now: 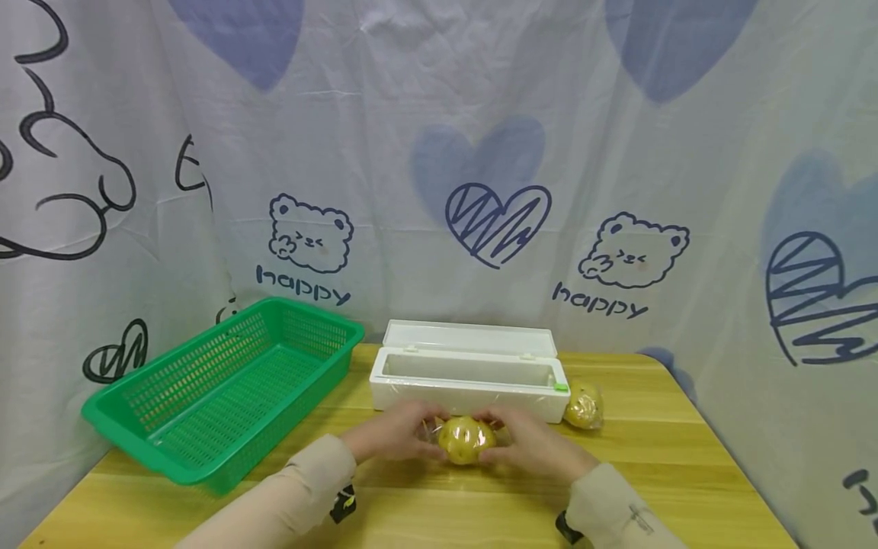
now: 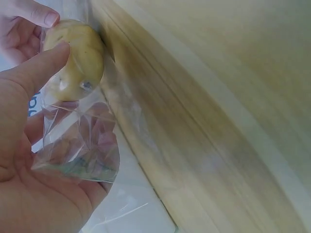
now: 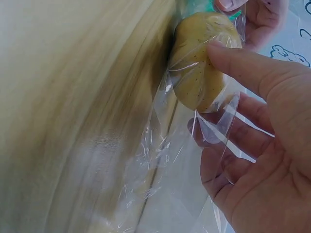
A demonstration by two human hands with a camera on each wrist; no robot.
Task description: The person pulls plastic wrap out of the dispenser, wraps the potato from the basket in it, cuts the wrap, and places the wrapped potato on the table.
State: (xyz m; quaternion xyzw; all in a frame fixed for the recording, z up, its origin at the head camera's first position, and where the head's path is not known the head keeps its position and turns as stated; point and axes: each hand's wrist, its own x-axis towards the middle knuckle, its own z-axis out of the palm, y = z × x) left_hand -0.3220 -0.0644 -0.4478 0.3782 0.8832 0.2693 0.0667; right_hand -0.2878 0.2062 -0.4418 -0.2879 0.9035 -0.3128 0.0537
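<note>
A yellow potato (image 1: 466,440) with clear plastic film (image 3: 160,145) around it is between the two hands, in front of the white box. My left hand (image 1: 400,433) grips its left end, the thumb lying on the potato in the left wrist view. A loose flap of film (image 2: 80,141) sticks out there, over the curled fingers. From the other side my right hand (image 1: 533,444) holds the potato, thumb pressed on its film-covered skin and fingers behind the loose film. The long white box (image 1: 466,400) stands with its lid up and a green piece (image 1: 561,387) at its right end.
A green plastic basket (image 1: 236,412) with mesh walls stands on the left of the wooden table (image 1: 658,457). Another film-wrapped potato (image 1: 584,406) lies against the white box's right end. Behind the table hangs a printed cloth (image 1: 425,114).
</note>
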